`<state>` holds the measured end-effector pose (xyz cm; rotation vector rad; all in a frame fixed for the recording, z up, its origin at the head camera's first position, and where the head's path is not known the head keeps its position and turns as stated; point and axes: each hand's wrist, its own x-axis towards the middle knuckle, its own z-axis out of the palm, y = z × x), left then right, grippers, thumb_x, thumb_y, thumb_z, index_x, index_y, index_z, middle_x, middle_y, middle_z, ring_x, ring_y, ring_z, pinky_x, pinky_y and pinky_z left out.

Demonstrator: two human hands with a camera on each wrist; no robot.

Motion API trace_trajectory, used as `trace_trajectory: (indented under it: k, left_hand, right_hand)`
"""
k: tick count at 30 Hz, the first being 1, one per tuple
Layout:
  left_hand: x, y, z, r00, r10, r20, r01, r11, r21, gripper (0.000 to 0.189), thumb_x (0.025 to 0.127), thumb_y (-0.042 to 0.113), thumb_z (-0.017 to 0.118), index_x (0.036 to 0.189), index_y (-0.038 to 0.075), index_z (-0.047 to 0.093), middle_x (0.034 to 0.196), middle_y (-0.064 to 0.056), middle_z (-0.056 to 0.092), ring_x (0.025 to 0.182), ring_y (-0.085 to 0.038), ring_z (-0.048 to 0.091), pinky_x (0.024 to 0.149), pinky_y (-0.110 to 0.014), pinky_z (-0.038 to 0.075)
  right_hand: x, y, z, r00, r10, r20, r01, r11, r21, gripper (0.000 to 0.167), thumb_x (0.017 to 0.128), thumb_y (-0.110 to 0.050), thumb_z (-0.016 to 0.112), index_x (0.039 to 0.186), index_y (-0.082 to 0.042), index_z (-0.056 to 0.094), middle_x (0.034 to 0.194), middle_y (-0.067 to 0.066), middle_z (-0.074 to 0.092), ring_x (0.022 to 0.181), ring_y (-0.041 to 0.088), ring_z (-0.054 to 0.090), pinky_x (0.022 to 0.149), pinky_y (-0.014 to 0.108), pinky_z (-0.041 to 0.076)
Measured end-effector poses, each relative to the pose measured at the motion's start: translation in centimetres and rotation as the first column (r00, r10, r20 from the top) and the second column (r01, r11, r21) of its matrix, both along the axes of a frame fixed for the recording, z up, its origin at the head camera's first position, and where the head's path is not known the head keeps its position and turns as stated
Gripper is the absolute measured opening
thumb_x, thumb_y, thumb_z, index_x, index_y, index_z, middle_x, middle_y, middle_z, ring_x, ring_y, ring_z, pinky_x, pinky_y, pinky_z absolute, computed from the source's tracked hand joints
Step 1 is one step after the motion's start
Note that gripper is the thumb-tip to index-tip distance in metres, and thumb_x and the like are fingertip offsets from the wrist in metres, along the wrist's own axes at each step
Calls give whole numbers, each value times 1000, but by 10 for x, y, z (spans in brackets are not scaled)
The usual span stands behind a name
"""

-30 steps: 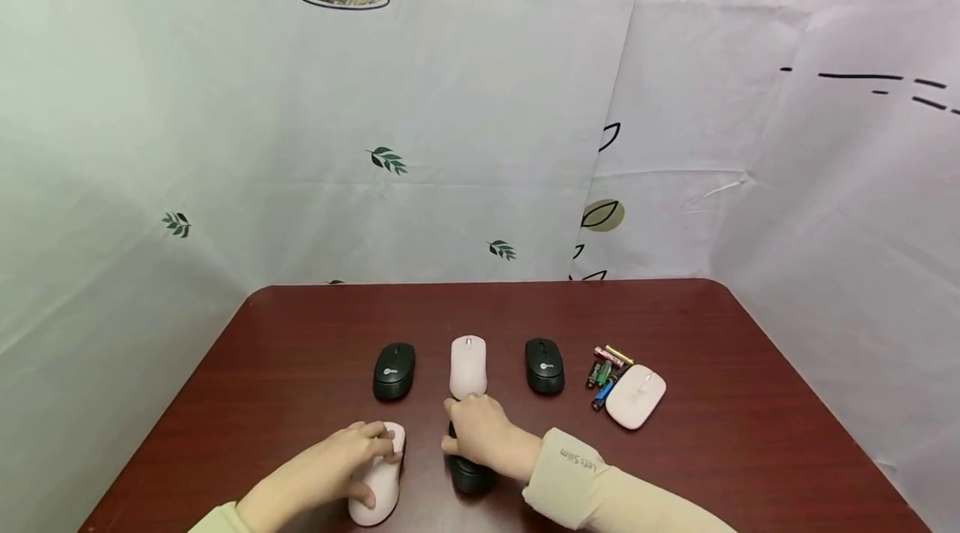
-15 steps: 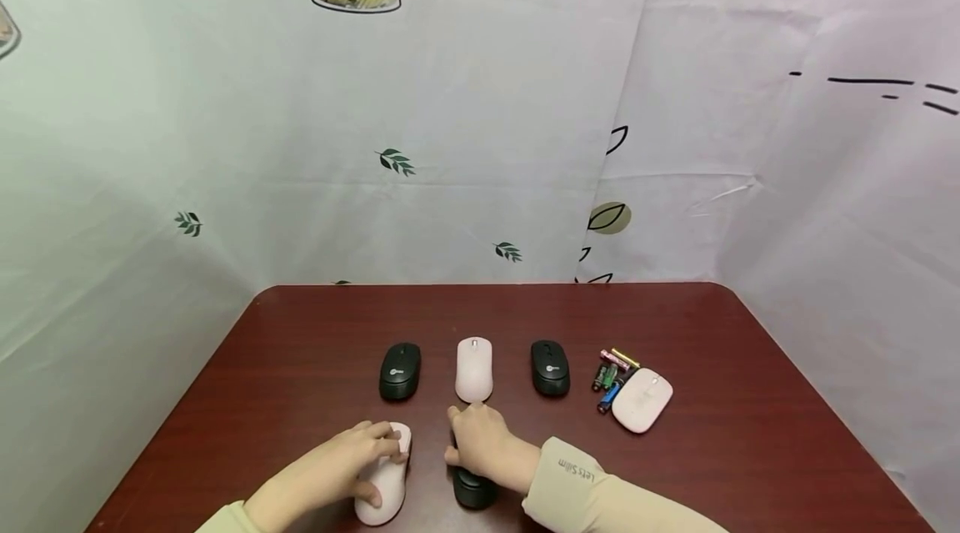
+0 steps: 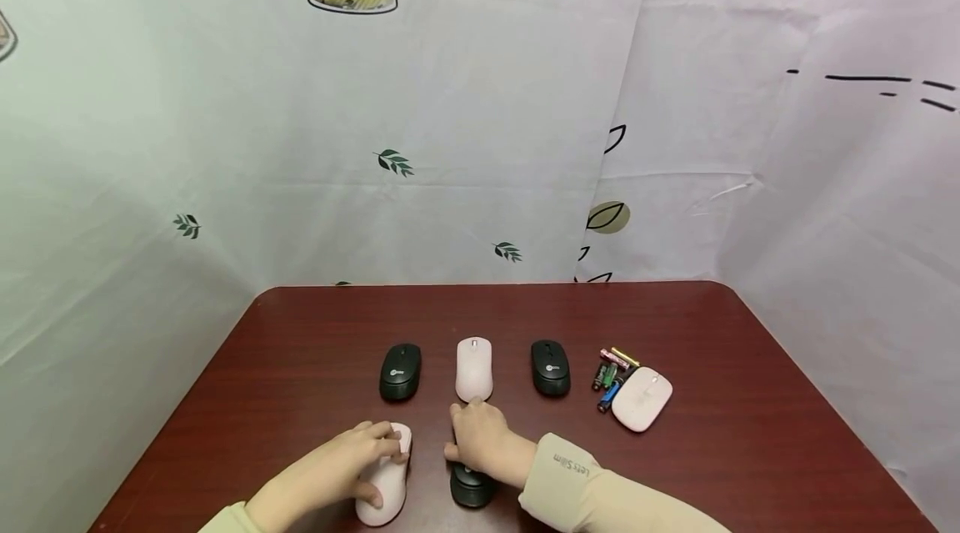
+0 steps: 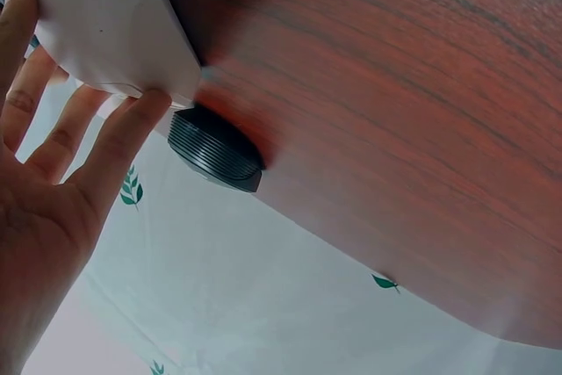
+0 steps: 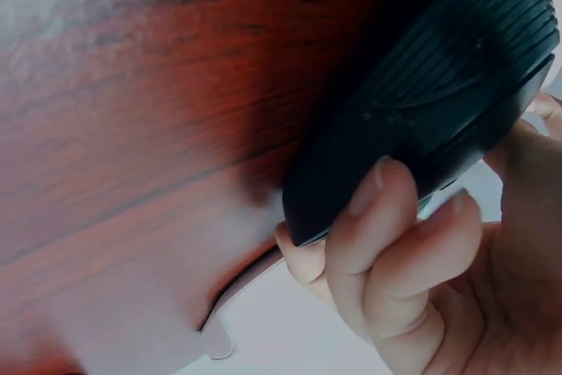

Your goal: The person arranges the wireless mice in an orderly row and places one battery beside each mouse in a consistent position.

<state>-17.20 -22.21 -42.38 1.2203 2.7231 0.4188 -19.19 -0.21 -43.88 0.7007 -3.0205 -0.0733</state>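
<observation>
Behind hangs a pale cloth (image 3: 480, 99) with printed leaves, and before me is the dark red table (image 3: 712, 391). On its near part, the person's left hand (image 3: 348, 462) grips the near white mouse (image 3: 387, 487); the right hand (image 3: 483, 437) grips the near black mouse (image 3: 471, 490). Farther are the left black mouse (image 3: 400, 372), middle white mouse (image 3: 474, 370) and right black mouse (image 3: 551, 369). Small batteries (image 3: 610, 374) lie just beside the far-right white mouse (image 3: 642, 399).

The front white mouse (image 3: 390, 481) looks like smooth plastic. The front black mouse (image 5: 439, 85) looks like plastic too, with bumpy lines on its side. The surface (image 3: 712, 383) looks like shiny wood. The back sheet (image 3: 480, 91) looks like wrinkly cloth.
</observation>
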Motion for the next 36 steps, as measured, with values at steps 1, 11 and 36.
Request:
trace_trajectory:
  k: [1, 11, 36]
  left_hand:
    - [0, 0, 0, 1000, -1, -1, 1, 1000, 1, 45, 64, 42, 77, 101, 20, 65, 97, 9, 56, 87, -7, 51, 72, -25, 47]
    - [-3, 0, -4, 979, -62, -193, 67, 998, 20, 46, 55, 38, 81, 95, 19, 67, 94, 8, 55, 84, -11, 53, 72, -25, 47]
    - [1, 8, 1, 981, -31, -193, 16, 996, -82, 49, 48, 34, 85, 89, 20, 62, 90, 8, 53, 78, -9, 50, 67, -23, 45]
  right_hand:
    - [0, 0, 0, 1000, 4, 3, -5, 1000, 4, 41, 74, -46, 71, 91, -10, 61, 76, 10, 61, 69, 19, 63, 53, 30, 50]
    - [-3, 3, 3, 999, 16, 28, -17, 1000, 22, 54, 77, -66, 60, 88, -12, 61, 75, 7, 64, 71, 17, 63, 54, 30, 49]
    - [-17, 141, 52, 984, 5, 179, 56, 940, -336, 40, 85, -39, 66, 103, -3, 60, 86, 10, 67, 72, 24, 63, 62, 41, 48]
